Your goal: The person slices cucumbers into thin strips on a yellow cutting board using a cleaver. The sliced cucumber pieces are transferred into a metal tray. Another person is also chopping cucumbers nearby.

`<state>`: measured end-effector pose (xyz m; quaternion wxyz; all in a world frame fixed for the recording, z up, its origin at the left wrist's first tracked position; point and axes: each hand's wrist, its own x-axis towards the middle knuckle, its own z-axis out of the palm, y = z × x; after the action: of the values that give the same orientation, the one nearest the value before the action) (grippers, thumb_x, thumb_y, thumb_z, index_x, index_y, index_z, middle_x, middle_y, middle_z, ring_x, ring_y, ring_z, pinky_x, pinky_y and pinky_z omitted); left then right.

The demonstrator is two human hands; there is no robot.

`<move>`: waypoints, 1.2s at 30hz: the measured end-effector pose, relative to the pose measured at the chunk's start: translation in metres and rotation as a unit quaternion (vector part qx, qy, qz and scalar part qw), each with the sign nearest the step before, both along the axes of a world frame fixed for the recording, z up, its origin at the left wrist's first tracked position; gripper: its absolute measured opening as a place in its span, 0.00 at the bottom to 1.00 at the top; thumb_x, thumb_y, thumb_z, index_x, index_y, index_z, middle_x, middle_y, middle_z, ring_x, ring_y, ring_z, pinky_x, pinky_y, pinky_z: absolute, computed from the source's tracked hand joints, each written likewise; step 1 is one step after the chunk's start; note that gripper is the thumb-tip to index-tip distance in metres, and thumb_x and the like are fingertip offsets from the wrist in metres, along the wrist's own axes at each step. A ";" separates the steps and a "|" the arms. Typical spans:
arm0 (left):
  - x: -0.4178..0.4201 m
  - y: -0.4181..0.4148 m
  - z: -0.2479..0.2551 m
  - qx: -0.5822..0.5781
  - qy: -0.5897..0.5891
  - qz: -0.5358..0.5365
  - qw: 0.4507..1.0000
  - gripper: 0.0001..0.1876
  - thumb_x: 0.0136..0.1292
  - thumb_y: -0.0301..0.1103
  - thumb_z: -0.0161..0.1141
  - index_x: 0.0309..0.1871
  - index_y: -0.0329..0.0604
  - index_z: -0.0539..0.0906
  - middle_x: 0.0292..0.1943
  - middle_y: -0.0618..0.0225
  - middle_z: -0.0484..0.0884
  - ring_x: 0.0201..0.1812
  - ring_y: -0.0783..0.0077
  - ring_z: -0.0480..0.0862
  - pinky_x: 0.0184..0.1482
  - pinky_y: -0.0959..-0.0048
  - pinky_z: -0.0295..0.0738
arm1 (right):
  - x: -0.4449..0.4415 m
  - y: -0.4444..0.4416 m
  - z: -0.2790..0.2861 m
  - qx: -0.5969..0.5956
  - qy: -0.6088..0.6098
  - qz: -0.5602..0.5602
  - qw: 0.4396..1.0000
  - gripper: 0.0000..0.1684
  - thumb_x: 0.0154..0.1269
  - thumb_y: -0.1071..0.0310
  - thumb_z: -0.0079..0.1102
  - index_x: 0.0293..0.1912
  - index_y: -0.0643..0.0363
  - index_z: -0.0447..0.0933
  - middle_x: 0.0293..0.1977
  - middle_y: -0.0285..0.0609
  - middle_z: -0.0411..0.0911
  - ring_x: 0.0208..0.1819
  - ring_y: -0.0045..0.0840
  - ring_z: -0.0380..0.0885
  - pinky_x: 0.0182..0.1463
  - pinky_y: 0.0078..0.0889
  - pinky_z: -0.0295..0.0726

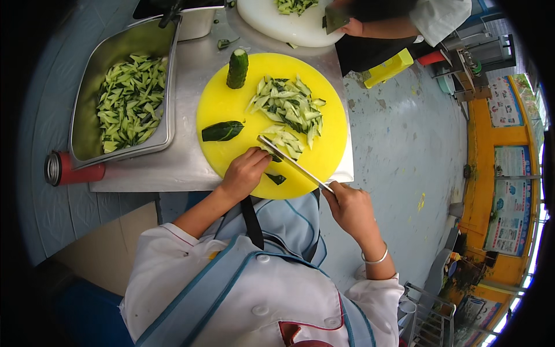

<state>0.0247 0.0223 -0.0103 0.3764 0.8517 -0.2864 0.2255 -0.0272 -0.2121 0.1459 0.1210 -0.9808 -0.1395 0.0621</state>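
My right hand grips the handle of a kitchen knife, its blade slanting up and left over a round yellow cutting board. Against the blade's left side, the curled fingers of my left hand press on a piece of cucumber, mostly hidden by hand and blade. A heap of cut cucumber slices lies on the board's right half, with a smaller group just beyond the blade. On the left are a cucumber chunk and an upright cucumber section. A dark offcut lies near the front edge.
A deep steel pan of cut cucumber stands at left, beside a red flask lying on its side. Across the steel table, a co-worker's hand holds a cleaver at a white cutting board. A yellow stool stands on the floor.
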 end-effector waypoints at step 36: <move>0.000 -0.005 -0.001 -0.001 0.030 0.007 1.000 0.10 0.56 0.22 0.59 0.42 0.36 0.83 0.44 0.59 0.82 0.49 0.58 0.82 0.49 0.66 0.80 | 0.020 -0.007 -0.037 0.031 0.013 -0.060 0.998 0.13 0.67 0.62 0.63 0.33 0.63 0.78 0.25 0.58 0.78 0.29 0.54 0.78 0.32 0.48 0.78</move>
<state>0.0248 0.0177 -0.0113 0.3839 0.8598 -0.2687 0.2029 -0.0071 -0.2195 0.1090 0.1563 -0.9824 -0.0806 0.0628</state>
